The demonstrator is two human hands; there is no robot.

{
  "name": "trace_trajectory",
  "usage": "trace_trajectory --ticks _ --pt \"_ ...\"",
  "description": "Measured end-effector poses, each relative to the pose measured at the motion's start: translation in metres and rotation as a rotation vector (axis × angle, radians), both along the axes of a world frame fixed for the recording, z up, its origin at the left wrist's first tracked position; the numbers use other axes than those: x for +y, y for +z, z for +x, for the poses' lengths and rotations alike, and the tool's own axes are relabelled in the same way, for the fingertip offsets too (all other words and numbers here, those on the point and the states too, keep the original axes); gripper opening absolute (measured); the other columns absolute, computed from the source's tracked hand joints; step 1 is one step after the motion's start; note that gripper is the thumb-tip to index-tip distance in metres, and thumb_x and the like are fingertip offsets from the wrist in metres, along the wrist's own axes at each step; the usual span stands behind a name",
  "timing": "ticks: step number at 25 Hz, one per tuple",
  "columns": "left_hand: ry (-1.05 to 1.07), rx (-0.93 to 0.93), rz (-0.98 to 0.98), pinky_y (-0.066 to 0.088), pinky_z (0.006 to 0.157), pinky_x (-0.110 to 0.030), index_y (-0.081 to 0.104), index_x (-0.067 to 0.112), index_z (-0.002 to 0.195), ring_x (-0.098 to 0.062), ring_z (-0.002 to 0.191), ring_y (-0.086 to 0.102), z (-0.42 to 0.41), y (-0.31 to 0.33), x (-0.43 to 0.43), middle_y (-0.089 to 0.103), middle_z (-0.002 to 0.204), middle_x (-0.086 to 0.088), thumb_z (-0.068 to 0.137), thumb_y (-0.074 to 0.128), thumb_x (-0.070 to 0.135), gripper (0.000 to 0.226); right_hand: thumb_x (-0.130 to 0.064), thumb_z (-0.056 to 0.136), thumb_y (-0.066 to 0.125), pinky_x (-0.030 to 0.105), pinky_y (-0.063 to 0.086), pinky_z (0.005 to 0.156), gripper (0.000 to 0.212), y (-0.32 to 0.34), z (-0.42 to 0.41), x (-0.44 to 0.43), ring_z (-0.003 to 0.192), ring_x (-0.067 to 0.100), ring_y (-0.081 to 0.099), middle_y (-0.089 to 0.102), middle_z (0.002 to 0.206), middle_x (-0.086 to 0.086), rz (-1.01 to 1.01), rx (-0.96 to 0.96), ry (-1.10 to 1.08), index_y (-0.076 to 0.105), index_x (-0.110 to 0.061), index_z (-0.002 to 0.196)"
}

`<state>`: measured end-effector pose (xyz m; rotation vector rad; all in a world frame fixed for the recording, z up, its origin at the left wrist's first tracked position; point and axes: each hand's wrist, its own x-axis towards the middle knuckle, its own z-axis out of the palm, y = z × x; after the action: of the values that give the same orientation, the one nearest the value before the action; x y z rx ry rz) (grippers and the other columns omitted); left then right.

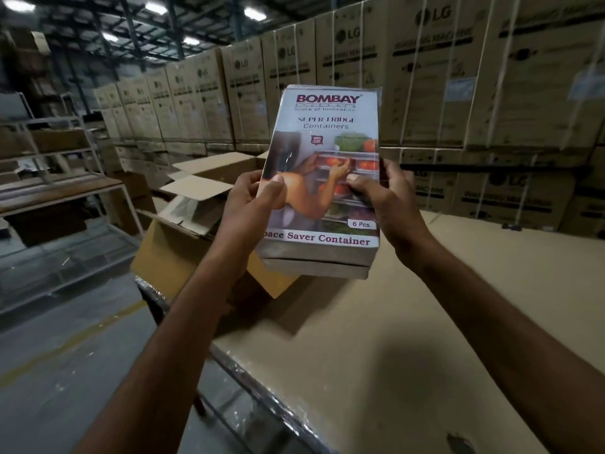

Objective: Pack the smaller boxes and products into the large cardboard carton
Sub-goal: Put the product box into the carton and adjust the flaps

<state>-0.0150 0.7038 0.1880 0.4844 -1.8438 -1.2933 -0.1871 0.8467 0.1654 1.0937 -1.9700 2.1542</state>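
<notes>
- You are holding the printed box upright in the air with both hands. It is above the desk and in front of the open carton, not yet inside it.
- Your left hand is gripping the box's left edge and your right hand is gripping its right edge. On each hand the thumb is pressing on the front face while the other fingers are curling round behind, so you are pinching the box from both sides.
- A second box seems to be riding under the printed one in the same grip. If your squeeze is easing as you are lowering, that one could slide out and drop onto the desk.
- The wrap is looking glossy, and you are gripping around the middle and lower half. The top could tip away from you as you are swinging left.
- The carton is sitting at the desk's far left corner, and one flap appears to be leaning over the opening. The boxes could catch on it and jam or bend it.
- The carton is looking close to the desk's edge, so a hard push going in could nudge it toward the floor.
- You cannot see inside the carton from here, so you are guessing at the free space.
</notes>
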Motion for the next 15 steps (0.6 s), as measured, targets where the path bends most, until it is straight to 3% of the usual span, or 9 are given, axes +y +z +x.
trace_trajectory --ticks 3,6,11,13,15 --pt "-0.076 0.035 0.013 0.054 0.073 -0.023 0.061 0.02 0.13 -0.007 0.094 0.071 0.001 0.023 -0.069 0.073 0.107 0.007 0.101 0.061 0.037 0.034 -0.056 0.071 0.077 0.039 0.063 0.085 0.062 0.022 0.002 -0.061 0.107 0.023 0.072 0.051 0.138 0.01 -0.028 -0.028 0.003 0.066 -0.027 0.125" --pt "-0.133 0.035 0.012 0.059 0.087 -0.037 0.063 0.018 0.124 -0.015 0.098 0.072 0.004 0.055 -0.137 0.074 0.108 0.001 0.099 0.063 0.036 0.03 -0.046 0.077 0.078 0.034 0.063 0.077 0.056 0.059 0.007 -0.12 0.099 0.024 0.076 0.06 0.132 0.017 -0.044 -0.039 0.013 0.066 -0.022 0.126" --pt "-0.189 0.047 -0.032 0.051 0.06 -0.019 0.061 0.017 0.122 -0.009 0.088 0.068 -0.005 0.101 -0.237 0.072 0.105 0.003 0.1 0.061 0.036 0.029 -0.052 0.067 0.078 0.038 0.064 0.077 0.067 0.113 -0.005 -0.216 0.1 0.029 0.075 0.054 0.136 0.018 -0.016 0.016 -0.054 0.065 -0.021 0.125" --pt "-0.194 0.067 -0.052 0.051 0.058 -0.018 0.061 0.016 0.121 -0.008 0.087 0.068 -0.016 0.111 -0.274 0.071 0.103 0.003 0.101 0.061 0.035 0.027 -0.054 0.066 0.078 0.039 0.064 0.078 0.069 0.126 -0.016 -0.251 0.105 0.03 0.072 0.053 0.137 0.018 0.002 0.035 -0.079 0.064 -0.022 0.125" --pt "-0.187 0.081 -0.064 0.056 0.066 -0.028 0.062 0.018 0.118 -0.014 0.091 0.07 -0.031 0.117 -0.31 0.072 0.103 0.002 0.1 0.062 0.036 0.026 -0.053 0.066 0.079 0.04 0.064 0.078 0.067 0.135 -0.03 -0.286 0.107 0.031 0.071 0.054 0.137 0.017 -0.007 0.045 -0.074 0.064 -0.022 0.124"
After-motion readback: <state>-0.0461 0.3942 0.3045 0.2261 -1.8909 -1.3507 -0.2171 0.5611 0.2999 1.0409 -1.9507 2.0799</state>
